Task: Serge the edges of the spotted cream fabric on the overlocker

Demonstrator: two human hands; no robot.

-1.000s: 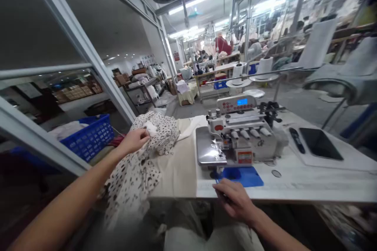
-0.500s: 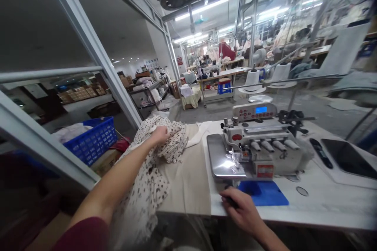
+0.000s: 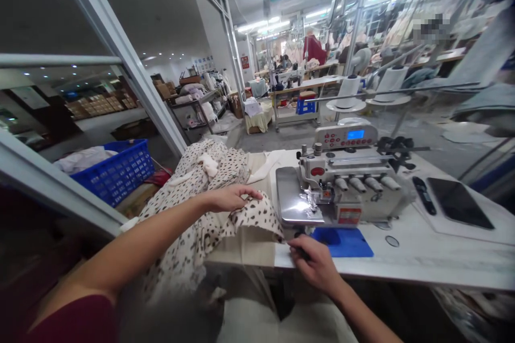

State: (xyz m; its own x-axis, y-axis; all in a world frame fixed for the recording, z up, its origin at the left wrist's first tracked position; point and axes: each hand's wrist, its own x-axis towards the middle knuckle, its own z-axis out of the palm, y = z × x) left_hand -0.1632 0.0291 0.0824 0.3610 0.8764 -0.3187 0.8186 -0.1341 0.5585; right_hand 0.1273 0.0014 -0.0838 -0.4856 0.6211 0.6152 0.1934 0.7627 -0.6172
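My left hand (image 3: 231, 198) grips the edge of a cream fabric piece with dark spots (image 3: 257, 215), drawn out from a larger heap of the same fabric (image 3: 181, 193). The piece's corner reaches close to the fingertips of my right hand (image 3: 316, 265); whether they touch it I cannot tell. My right hand is closed around a small black tool (image 3: 301, 253), mostly hidden in the palm. Just beyond stands a white overlock sewing machine (image 3: 350, 171) with a shiny metal plate (image 3: 295, 198) at its left. A blue pad (image 3: 350, 244) lies in front of the machine.
On the table's right lie a dark tablet-like slab (image 3: 458, 201) and a black handheld object (image 3: 424, 195). Thread cones (image 3: 349, 94) stand behind the machine. A blue basket (image 3: 120, 171) holding white cloth and a metal frame post (image 3: 132, 80) are at left.
My left hand has moved from the heap toward me and to the right, bringing a fabric edge beside the machine. My right hand stays near the table's front edge, holding the black tool.
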